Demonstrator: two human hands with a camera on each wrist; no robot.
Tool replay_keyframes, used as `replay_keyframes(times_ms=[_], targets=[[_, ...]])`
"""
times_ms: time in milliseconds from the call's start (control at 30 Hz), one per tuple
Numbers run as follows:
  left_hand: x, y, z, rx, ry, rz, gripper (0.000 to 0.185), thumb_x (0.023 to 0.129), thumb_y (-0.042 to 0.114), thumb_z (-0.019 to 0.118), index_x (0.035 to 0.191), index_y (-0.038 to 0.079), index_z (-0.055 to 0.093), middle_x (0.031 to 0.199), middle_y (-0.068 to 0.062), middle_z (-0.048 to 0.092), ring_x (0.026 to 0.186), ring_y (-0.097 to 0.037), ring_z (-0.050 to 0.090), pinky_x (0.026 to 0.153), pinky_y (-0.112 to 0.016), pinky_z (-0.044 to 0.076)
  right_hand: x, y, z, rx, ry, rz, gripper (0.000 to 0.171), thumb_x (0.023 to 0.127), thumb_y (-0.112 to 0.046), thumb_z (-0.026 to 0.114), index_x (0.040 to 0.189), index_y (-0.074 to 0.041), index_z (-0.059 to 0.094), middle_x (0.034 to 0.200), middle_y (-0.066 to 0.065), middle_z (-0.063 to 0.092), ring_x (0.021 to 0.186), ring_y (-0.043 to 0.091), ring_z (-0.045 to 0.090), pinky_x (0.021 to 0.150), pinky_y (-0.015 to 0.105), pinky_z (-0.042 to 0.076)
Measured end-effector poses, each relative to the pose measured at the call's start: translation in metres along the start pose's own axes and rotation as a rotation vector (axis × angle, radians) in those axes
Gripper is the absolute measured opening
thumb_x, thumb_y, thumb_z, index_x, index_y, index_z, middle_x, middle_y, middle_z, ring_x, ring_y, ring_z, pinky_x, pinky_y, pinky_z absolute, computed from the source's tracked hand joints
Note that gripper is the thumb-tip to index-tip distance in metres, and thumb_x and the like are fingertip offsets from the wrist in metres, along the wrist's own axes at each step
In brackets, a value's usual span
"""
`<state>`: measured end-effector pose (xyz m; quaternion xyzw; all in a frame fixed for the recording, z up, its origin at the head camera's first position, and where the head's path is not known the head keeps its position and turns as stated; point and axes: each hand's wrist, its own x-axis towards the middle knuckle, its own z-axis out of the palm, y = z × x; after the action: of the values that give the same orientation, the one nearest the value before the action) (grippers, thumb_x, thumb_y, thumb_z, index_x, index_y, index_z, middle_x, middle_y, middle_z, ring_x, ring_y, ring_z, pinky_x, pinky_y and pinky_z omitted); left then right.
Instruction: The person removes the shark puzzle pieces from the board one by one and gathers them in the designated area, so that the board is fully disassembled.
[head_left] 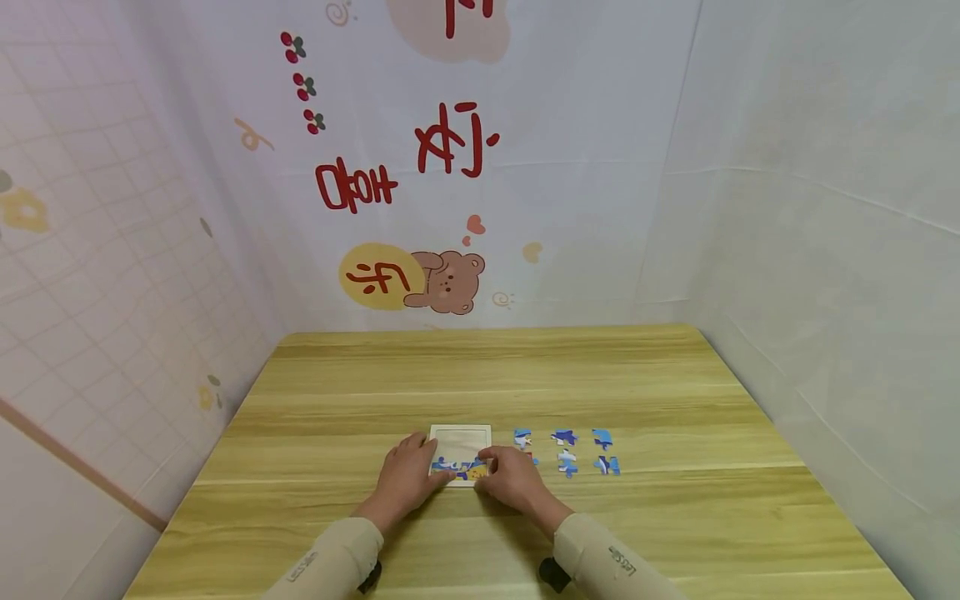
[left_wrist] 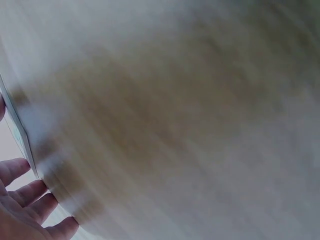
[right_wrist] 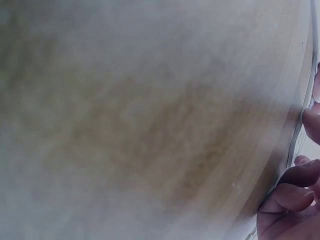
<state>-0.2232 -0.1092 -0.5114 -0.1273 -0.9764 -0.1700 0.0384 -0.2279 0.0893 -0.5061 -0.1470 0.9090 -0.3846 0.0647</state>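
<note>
Our left hand (head_left: 406, 477) and right hand (head_left: 512, 478) rest flat, fingers relaxed, on the puzzle tray (head_left: 460, 442); loose pieces (head_left: 566, 451) lie just right of it.

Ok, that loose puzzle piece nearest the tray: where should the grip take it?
The nearest loose piece lies flat on the table, right of the puzzle tray. Probably come from above and pinch its left and right edges; it looks too flat for a side approach.
</note>
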Motion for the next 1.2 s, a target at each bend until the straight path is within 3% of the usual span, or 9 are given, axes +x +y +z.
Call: replay_keyframes(times_ms=[200, 433, 633, 867, 1200], targets=[[-0.0006, 0.0015, 0.0, 0.001, 0.003, 0.006, 0.064, 0.079, 0.046, 0.065, 0.12, -0.002, 0.056, 0.125, -0.022, 0.047, 0.116, -0.037, 0.042, 0.092, -0.053, 0.033, -0.0004, 0.0014, -0.0009, 0.02, -0.023, 0.005, 0.041, 0.069, -0.014, 0.075, 0.107, -0.004, 0.064, 0.068, -0.002, 0.052, 0.057, 0.01, 0.045, 0.05, 0.025, 0.037], [-0.001, 0.0023, 0.0007, 0.013, 0.011, 0.006, 0.064, 0.078, 0.047, 0.065, 0.119, -0.001, 0.057, 0.124, -0.021, 0.048, 0.115, -0.037, 0.043, 0.09, -0.053, 0.034, 0.001, 0.003, -0.0019, 0.036, -0.018, 0.011, 0.039, 0.069, -0.012, 0.077, 0.106, -0.006, 0.065, 0.079, 0.003, 0.057, 0.068, 0.014, 0.047, 0.059, 0.028, 0.04], [-0.0013, 0.0015, 0.0019, 0.01, 0.02, 0.015, 0.064, 0.078, 0.047, 0.065, 0.119, -0.002, 0.057, 0.124, -0.021, 0.047, 0.115, -0.037, 0.043, 0.09, -0.054, 0.034, 0.0002, 0.0028, -0.0023, 0.019, 0.005, -0.006, 0.036, 0.07, -0.011, 0.075, 0.105, -0.006, 0.066, 0.079, -0.002, 0.057, 0.07, 0.012, 0.048, 0.063, 0.028, 0.041], [-0.0025, 0.0004, 0.0022, 0.009, 0.038, 0.022, 0.063, 0.078, 0.045, 0.066, 0.118, -0.002, 0.057, 0.123, -0.022, 0.048, 0.114, -0.037, 0.043, 0.09, -0.054, 0.034, -0.002, 0.0001, -0.0013, 0.044, 0.068, -0.03, 0.029, 0.068, -0.009, 0.076, 0.096, -0.004, 0.068, 0.073, -0.005, 0.057, 0.066, 0.01, 0.049, 0.06, 0.025, 0.042], [-0.0008, 0.0004, -0.002, 0.015, -0.002, -0.001, 0.064, 0.079, 0.046, 0.065, 0.12, -0.003, 0.056, 0.126, -0.023, 0.046, 0.116, -0.037, 0.042, 0.09, -0.054, 0.034, -0.0032, 0.0013, -0.0083, 0.087, 0.077, -0.013, 0.03, 0.066, -0.008, 0.076, 0.095, -0.007, 0.068, 0.075, -0.002, 0.059, 0.064, 0.009, 0.051, 0.058, 0.025, 0.043]])
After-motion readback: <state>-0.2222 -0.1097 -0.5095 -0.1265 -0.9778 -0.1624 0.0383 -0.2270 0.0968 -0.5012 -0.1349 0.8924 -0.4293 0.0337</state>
